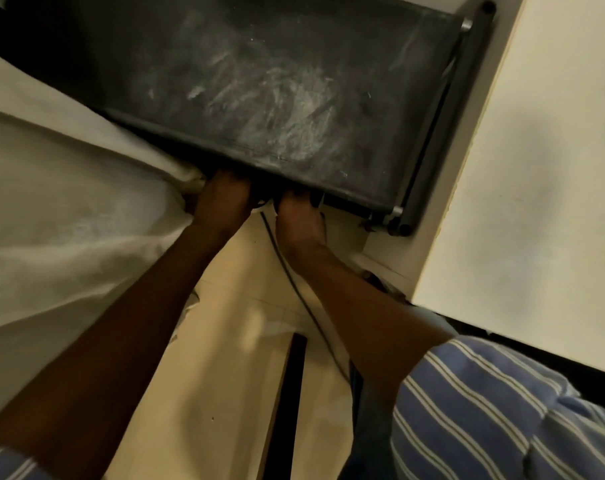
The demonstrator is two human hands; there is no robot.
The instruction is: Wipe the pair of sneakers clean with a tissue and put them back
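Both hands reach under the front edge of a dusty dark shelf (277, 91), and their fingers vanish into the shadow there — whether they grip anything I cannot tell. From where I stand the left hand (223, 199) sits at about eleven o'clock of the right hand (299, 220), the two close together but apart. The sneakers are not visible; only blackness shows beneath the shelf's lip at twelve o'clock of the hands. A pale curtain (62, 209) hangs at nine o'clock, just beside the left hand. A thin black cord (294, 285) trails down the cream floor (225, 375) between the forearms — toward six o'clock. A white wall (536, 168) stands at three o'clock, and a blue striped sleeve (484, 410) covers the right upper arm.
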